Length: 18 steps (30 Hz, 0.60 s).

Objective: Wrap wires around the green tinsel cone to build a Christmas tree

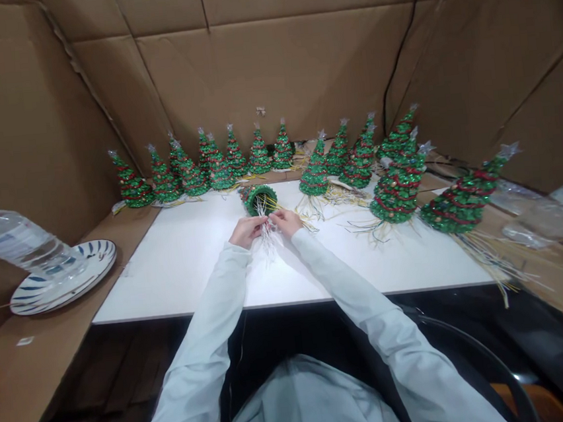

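Note:
A small green tinsel Christmas tree point(257, 198) lies on its side on the white table point(177, 267), its open base facing me. White and yellow wires point(265, 229) hang out of the base. My left hand point(247, 231) is closed on the wires just below the base. My right hand point(286, 222) pinches the same wire bundle from the right. Both hands nearly touch each other above the middle of the table.
Several finished tinsel trees point(217, 164) stand in a row along the back, more at the right point(398, 183), point(463, 203) with loose wires. A plastic bottle point(13, 240) lies over a striped plate point(63, 275) at left. Cardboard walls surround the table.

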### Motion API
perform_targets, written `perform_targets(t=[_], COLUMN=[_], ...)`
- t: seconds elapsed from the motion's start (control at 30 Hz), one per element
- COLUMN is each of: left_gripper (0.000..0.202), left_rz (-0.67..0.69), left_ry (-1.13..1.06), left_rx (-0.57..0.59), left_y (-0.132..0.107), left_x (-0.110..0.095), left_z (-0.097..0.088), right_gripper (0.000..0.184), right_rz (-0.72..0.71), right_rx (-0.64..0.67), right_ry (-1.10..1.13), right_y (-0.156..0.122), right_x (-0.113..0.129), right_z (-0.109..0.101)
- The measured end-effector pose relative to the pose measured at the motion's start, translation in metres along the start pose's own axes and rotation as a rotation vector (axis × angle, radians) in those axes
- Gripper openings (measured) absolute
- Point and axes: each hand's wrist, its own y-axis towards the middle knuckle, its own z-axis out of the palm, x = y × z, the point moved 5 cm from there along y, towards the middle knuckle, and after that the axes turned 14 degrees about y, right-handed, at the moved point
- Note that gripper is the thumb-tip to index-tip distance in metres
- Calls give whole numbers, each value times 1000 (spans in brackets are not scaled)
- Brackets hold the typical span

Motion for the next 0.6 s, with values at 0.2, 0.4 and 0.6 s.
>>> perform_targets(t=[0.2, 0.4, 0.6], left_gripper=[6, 8, 4], left_rz=[27, -83, -119], left_ry=[92, 138, 122], left_rx=[6, 114, 23], left_y=[-6, -15, -15], left_x=[-4, -9, -7], left_z=[0, -9, -15], right_gripper=[26, 22, 10], right_rz=[79, 195, 257], right_rx=[15, -27, 10], right_ry=[36, 216, 420], right_y=[13, 21, 20], right_x=[6, -11, -11], right_z=[18, 26, 30])
